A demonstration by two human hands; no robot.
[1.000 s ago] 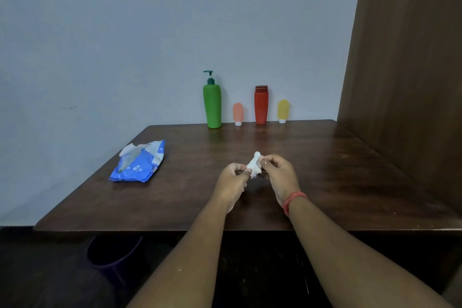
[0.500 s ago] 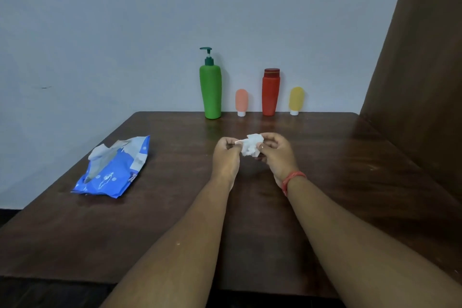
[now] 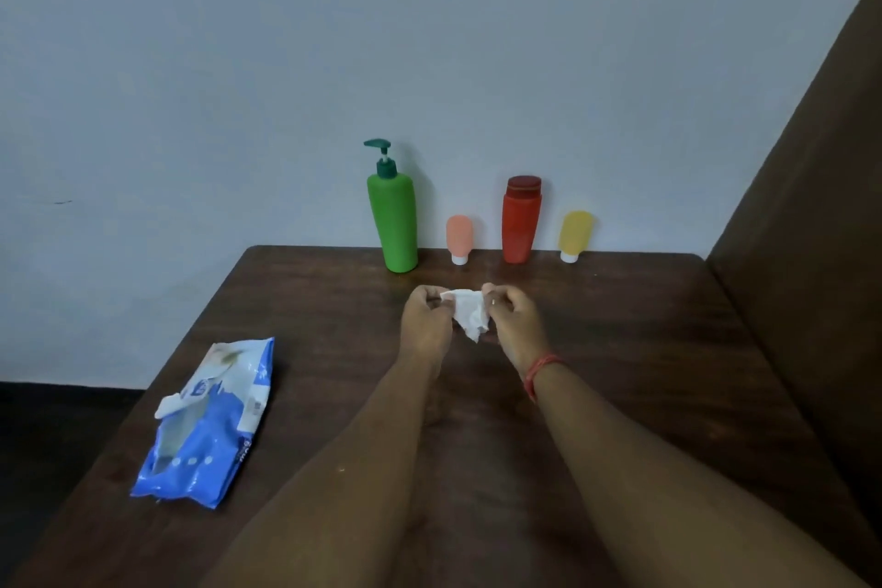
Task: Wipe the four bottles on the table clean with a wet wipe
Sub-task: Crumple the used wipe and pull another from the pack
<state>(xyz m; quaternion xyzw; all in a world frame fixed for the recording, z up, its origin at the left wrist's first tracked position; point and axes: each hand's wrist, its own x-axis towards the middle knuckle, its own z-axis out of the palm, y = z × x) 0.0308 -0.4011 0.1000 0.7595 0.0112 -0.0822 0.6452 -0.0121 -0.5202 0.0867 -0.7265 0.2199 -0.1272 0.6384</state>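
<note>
Wet wipe (image 3: 470,318) spread wider | left hand (image 3: 426,319), right hand (image 3: 515,319) pinching

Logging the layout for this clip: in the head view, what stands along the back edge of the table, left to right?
Green pump bottle → small peach tube → red bottle → small yellow tube, all upright against the wall.
</note>
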